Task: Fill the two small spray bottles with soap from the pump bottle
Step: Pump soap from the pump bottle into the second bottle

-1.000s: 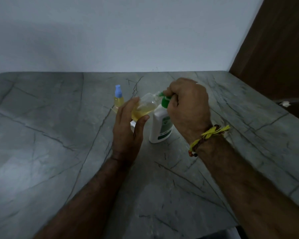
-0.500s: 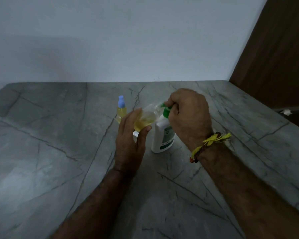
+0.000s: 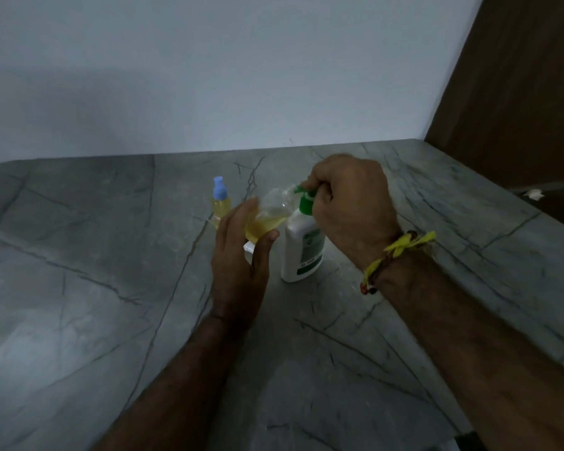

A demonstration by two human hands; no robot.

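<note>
Left hand (image 3: 241, 255) grasping open spray bottle (image 3: 269, 214), tilted so its mouth meets green nozzle of pump bottle (image 3: 303, 249) on table (image 3: 79, 288). Right hand (image 3: 349, 206) clenched over pump head, probably for pressing. Capped second spray bottle (image 3: 220, 203) upright behind, apparently filled.

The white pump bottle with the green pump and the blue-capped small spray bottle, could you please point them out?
White pump bottle (image 3: 302, 252), head view, on its labelled body.
Blue-capped small spray bottle (image 3: 219, 190), head view, on its blue cap.
</note>
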